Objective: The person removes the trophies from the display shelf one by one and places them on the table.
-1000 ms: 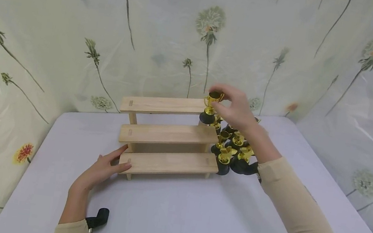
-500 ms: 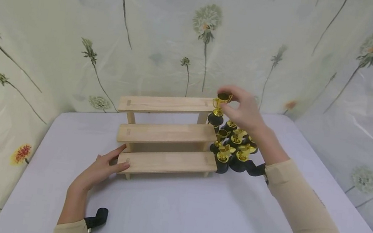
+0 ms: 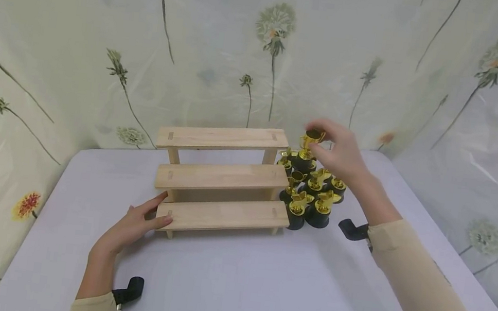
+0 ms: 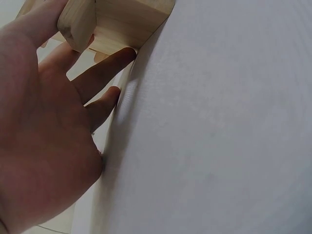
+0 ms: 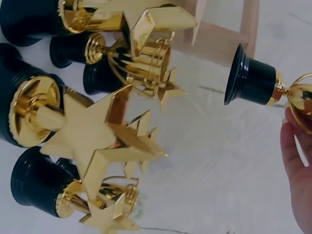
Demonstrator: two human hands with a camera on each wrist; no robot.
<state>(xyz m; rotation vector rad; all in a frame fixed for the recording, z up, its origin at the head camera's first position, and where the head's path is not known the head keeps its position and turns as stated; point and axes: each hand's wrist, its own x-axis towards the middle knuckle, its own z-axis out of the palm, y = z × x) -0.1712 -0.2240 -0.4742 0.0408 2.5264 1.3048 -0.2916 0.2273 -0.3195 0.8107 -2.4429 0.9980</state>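
Note:
In the head view my left hand (image 3: 130, 226) holds the left end of the lowest board of a three-step wooden stand (image 3: 223, 217). Its thumb lies at the front corner of the board and a finger reaches behind. The left wrist view shows the other fingers (image 4: 105, 73) spread near the tabletop. My right hand (image 3: 345, 152) pinches a small gold trophy cup (image 3: 310, 141) with a black base, upright, right of the top board. From the right wrist view, the cup's black base (image 5: 253, 75) appears apart from the other trophies.
Several gold star trophies (image 3: 297, 205) and cup trophies (image 3: 294, 183) on black bases crowd together right of the stand. White cloth covers the table (image 3: 214, 286). A flower-printed sheet (image 3: 216, 42) hangs behind. Black wrist mounts (image 3: 132, 290) stick out from both forearms.
My right hand has moved right with the trophy cup, from beside the top board's right end to over the grouped trophies. My left hand keeps its place on the stand.

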